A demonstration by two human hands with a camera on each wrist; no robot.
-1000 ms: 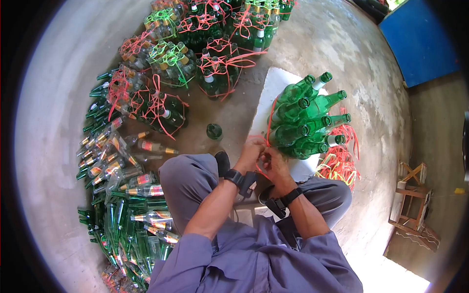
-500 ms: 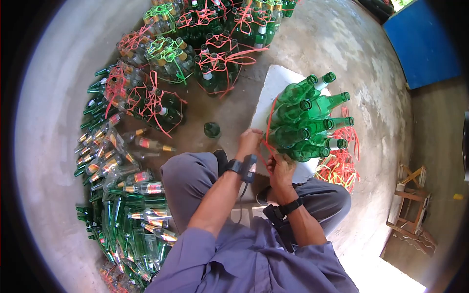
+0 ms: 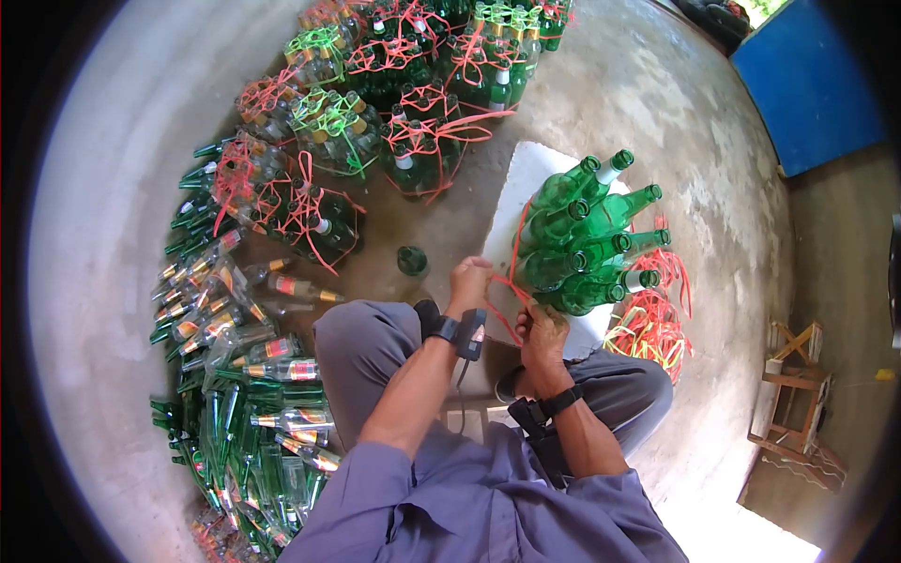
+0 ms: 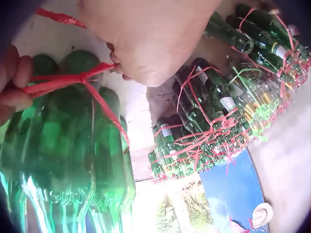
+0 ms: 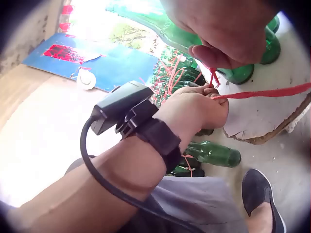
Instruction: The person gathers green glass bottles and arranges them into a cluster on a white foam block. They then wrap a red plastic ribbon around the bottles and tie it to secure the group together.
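Observation:
Green bottles (image 3: 582, 220) stand bundled on a white board (image 3: 526, 178), with red twine (image 3: 518, 235) round them. At the bundle's near left side, the left hand (image 3: 469, 286) grips one part of the twine, and the right hand (image 3: 544, 336) pinches another part just to its right. In the left wrist view a knot in the red twine (image 4: 83, 77) lies against the bottles (image 4: 58, 141), between the left hand (image 4: 150, 39) and the fingers (image 4: 19, 82) of the right. The right wrist view shows the left hand (image 5: 199, 107) curled round twine below the right hand (image 5: 223, 29).
Tied bottle bundles (image 3: 338, 122) stand at the upper left, above a pile of loose bottles (image 3: 225, 394). A single green bottle (image 3: 411, 260) is left of the board. Red and yellow twine (image 3: 652, 328) lies right of it. A wooden stool (image 3: 793, 394) stands far right.
The hands were close together a second ago; the left has moved left and away from the right, with twine stretched between them. The bundle has stayed on the board.

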